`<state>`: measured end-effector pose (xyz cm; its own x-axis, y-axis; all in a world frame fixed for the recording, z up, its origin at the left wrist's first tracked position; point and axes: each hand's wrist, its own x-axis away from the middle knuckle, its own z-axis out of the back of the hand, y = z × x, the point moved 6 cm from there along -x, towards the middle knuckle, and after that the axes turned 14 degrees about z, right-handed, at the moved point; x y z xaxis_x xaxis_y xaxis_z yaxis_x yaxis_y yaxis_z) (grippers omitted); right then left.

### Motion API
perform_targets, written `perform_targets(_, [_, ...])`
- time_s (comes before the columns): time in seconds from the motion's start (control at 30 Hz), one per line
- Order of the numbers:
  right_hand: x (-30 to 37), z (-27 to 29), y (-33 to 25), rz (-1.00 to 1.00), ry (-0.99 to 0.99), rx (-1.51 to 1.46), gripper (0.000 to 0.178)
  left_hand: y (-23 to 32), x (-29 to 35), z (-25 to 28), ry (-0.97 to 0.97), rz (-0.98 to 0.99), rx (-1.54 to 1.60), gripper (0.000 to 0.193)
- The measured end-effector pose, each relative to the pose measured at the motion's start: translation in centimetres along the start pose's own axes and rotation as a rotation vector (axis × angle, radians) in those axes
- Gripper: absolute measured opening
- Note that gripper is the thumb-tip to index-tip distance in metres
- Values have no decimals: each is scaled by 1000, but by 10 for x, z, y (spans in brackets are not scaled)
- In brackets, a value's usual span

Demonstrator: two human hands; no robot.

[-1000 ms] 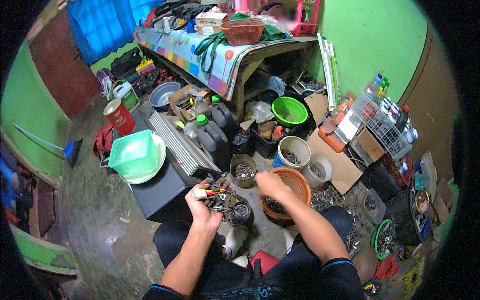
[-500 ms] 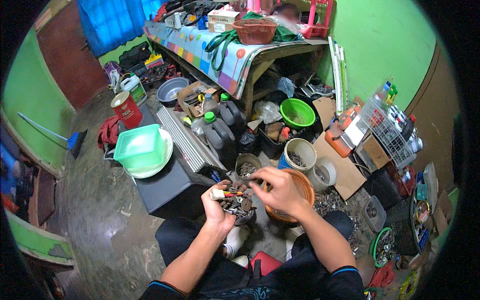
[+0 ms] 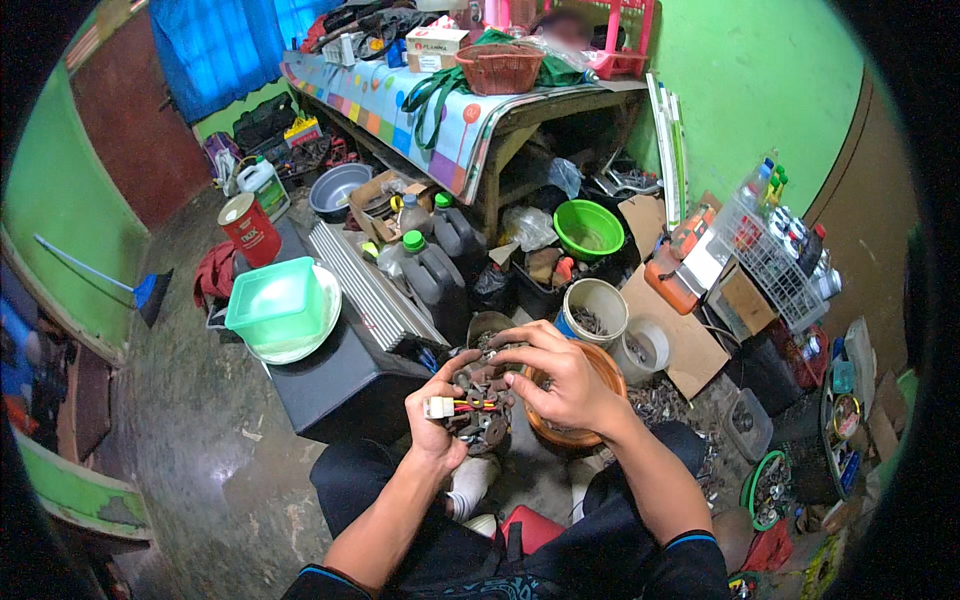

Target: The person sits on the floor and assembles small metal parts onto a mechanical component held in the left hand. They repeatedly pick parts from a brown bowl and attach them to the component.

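Observation:
My left hand (image 3: 432,420) is wrapped round the side of a small dark container heaped with rusty washers, bolts and other metal bits (image 3: 486,392). A white plug connector (image 3: 439,407) with red and yellow wires lies on the heap beside my left thumb. Over the far right side of the same heap arches my right hand (image 3: 560,375), its fingers bent and its thumb apart from them. Nothing shows between those fingertips. Just under my right hand stands an orange-brown bucket (image 3: 612,372), partly hidden by it. Behind my fingers is a grey tub (image 3: 490,322).
A white bucket (image 3: 597,305) and a pale tub (image 3: 645,345) hold metal parts, with loose pieces (image 3: 660,400) scattered on the floor. A black box (image 3: 345,385) bears a green plastic container (image 3: 280,300). Dark jerrycans (image 3: 437,285) stand ahead, before a cloth-covered table (image 3: 440,110).
My right hand has moved left and closer to my left hand, now reaching over the heap of metal parts. My left fingers have shifted slightly on the container.

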<state>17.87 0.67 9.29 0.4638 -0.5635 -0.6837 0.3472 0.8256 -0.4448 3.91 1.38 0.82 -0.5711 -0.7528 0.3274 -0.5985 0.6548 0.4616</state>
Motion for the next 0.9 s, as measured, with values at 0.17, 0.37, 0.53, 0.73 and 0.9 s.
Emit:
perform_targets(0.17, [5,-7,7,-44,-141,2,22,-3,-2,-2,-34,44,-46,64])
perform_targets(0.37, [7,-10,6,-80,-255,95,24,-8,-5,5,-49,110,-52,67])
perform_targets(0.53, [12,-15,10,-55,-281,115,23,-13,-7,5,-57,181,-42,65])
perform_targets(0.73, [8,-5,10,-14,-146,155,15,-13,-9,7,-69,203,-14,64])
perform_targets(0.9, [17,18,47,-268,1,244,16,-7,-10,3,-89,182,1,68])
